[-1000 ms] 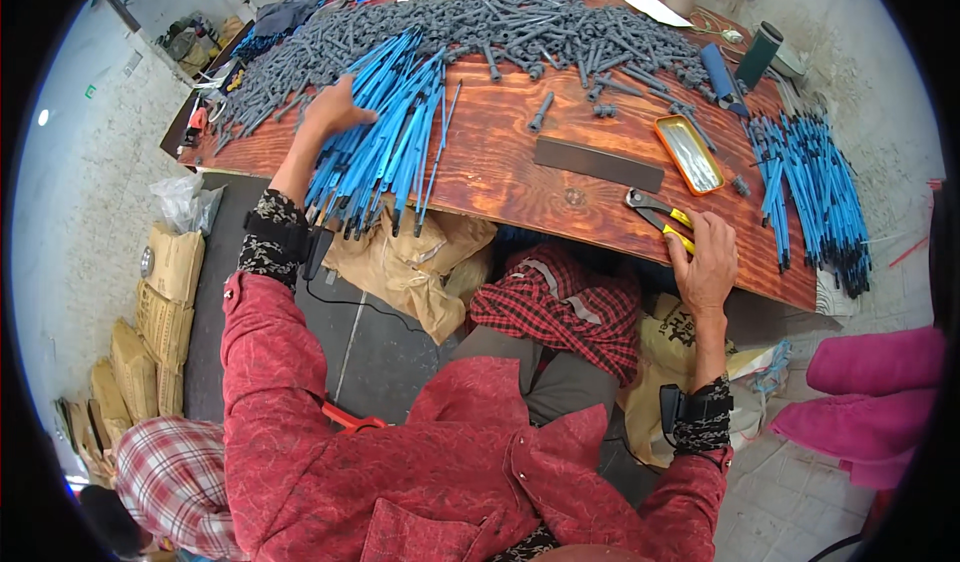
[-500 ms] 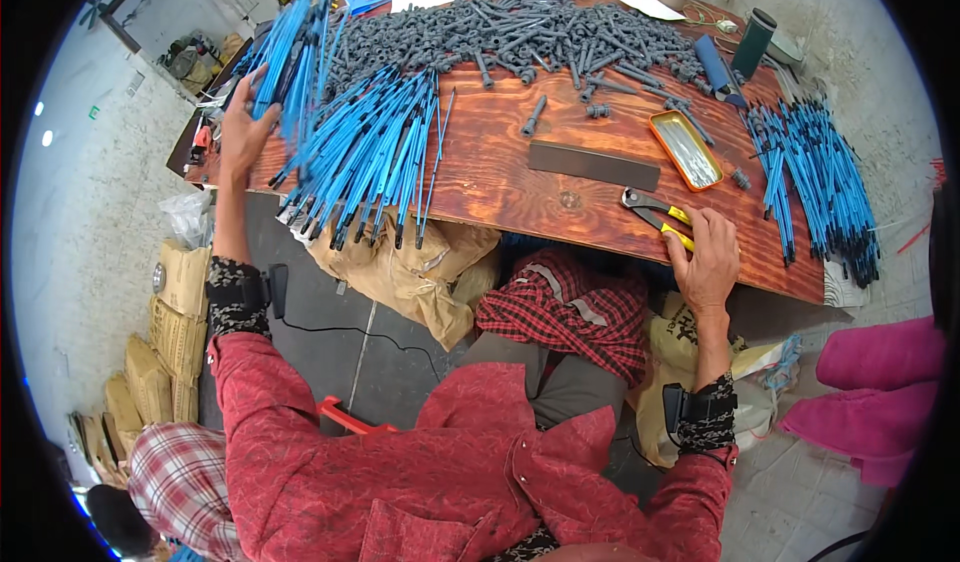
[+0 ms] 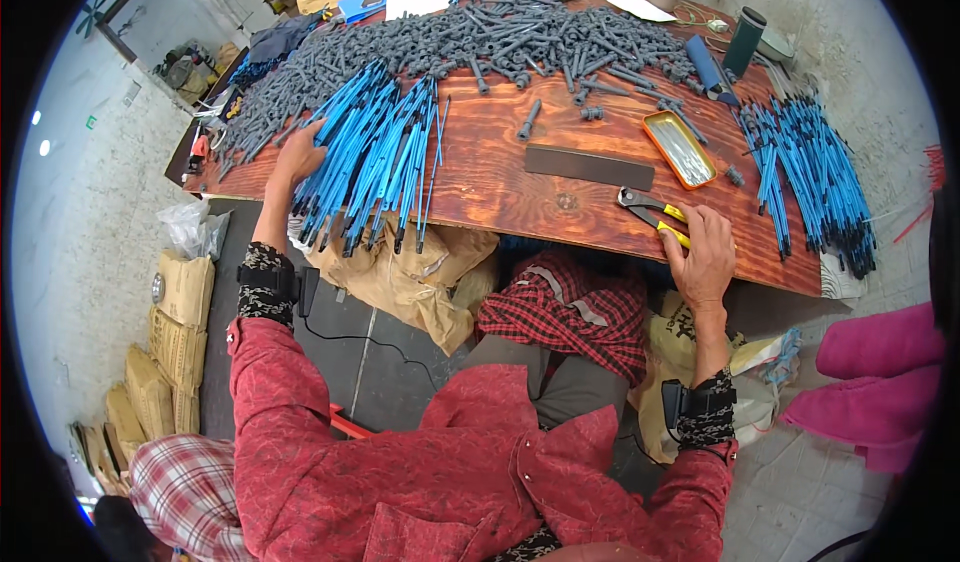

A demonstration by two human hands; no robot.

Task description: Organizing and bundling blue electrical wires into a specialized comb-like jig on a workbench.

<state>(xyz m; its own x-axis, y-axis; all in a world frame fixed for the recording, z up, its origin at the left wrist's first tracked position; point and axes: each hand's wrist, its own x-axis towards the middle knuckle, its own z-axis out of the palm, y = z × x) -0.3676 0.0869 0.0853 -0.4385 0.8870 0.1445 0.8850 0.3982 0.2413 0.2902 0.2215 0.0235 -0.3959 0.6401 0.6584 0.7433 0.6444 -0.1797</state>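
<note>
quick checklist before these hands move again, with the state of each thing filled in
1. Left hand at the left pile of blue rods: ok, it is at the pile's left edge.
2. Right hand at the pliers: ok, it is at the yellow handles.
3. Firm grip on the pliers: cannot tell.
4. Left pile fully on the table: not ok, its near ends stick out past the front edge.
5. Shallow tin within the tabletop: ok, it sits beyond the pliers.

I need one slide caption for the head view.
Left hand at blue rods, right hand at yellow-handled pliers, grey parts heaped beyond.
</note>
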